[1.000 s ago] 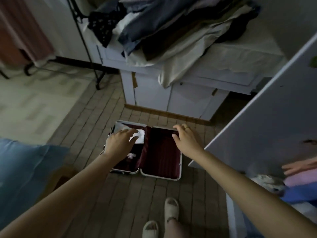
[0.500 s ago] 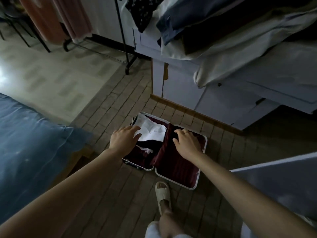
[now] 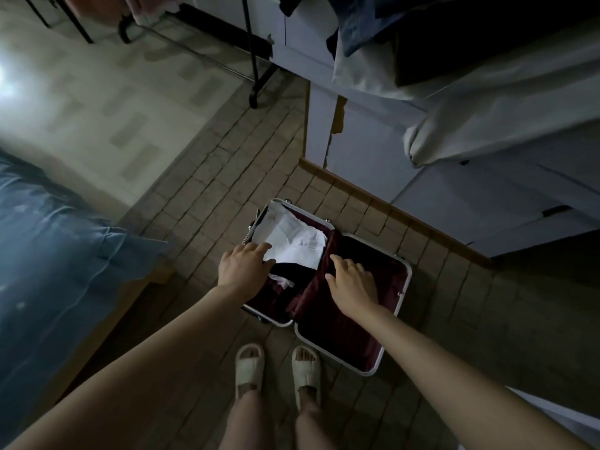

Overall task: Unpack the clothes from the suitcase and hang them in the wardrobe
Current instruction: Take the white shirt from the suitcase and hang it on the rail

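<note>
head view: one open suitcase (image 3: 401, 289) (two halves), left hand (image 3: 242, 267) flat on white garment (image 3: 292, 243), right hand (image 3: 352, 285) flat on lining.

Home bedroom: bed (image 3: 48, 254), clothes rack (image 3: 253, 60), cabinet (image 3: 373, 151).

You stood on a dim brick-tiled floor (image 3: 207, 203), a blue bed (image 3: 48, 241) left, pale cabinets (image 3: 373, 164) ahead.
</note>
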